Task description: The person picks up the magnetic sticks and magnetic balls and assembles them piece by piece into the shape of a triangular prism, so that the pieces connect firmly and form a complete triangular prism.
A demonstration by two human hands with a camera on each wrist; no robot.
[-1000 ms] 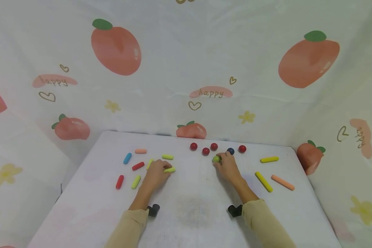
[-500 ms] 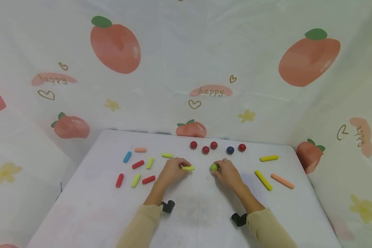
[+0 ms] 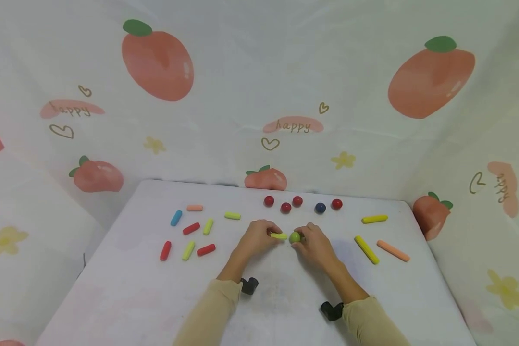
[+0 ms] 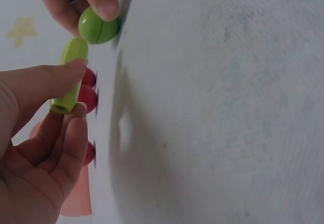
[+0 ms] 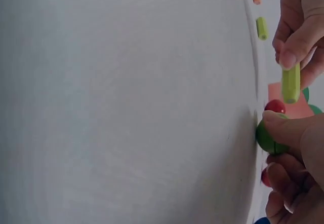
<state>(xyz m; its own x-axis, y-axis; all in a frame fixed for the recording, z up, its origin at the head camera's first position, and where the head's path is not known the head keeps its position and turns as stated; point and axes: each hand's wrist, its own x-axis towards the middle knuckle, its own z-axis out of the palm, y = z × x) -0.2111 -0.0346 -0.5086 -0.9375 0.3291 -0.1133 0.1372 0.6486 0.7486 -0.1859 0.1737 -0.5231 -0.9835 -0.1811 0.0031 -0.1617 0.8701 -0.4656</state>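
Between thumb and fingers, my left hand (image 3: 259, 236) pinches a short yellow-green faceted stick (image 4: 71, 77). A dark hole shows in the end of the stick nearest the left wrist camera. Facing it, my right hand (image 3: 315, 244) holds a green ball (image 3: 295, 237) with a thin seam line (image 4: 99, 32). The stick's far end points at the ball, just above the table; whether the two touch I cannot tell. Behind the hands lie several red balls (image 3: 286, 208) and a dark blue ball (image 3: 320, 207).
Short sticks lie at the left: red (image 3: 166, 251), yellow-green (image 3: 188, 251), blue (image 3: 176, 217) and peach (image 3: 194, 208). Longer yellow sticks (image 3: 366, 250) and a peach one (image 3: 393, 251) lie at the right. A printed cloth (image 3: 225, 96) hangs behind the white table (image 3: 125, 298).
My left hand has carried the yellow-green stick rightward to the middle, uncovering a red stick. My right hand has brought the green ball slightly left and nearer, away from the blue ball.
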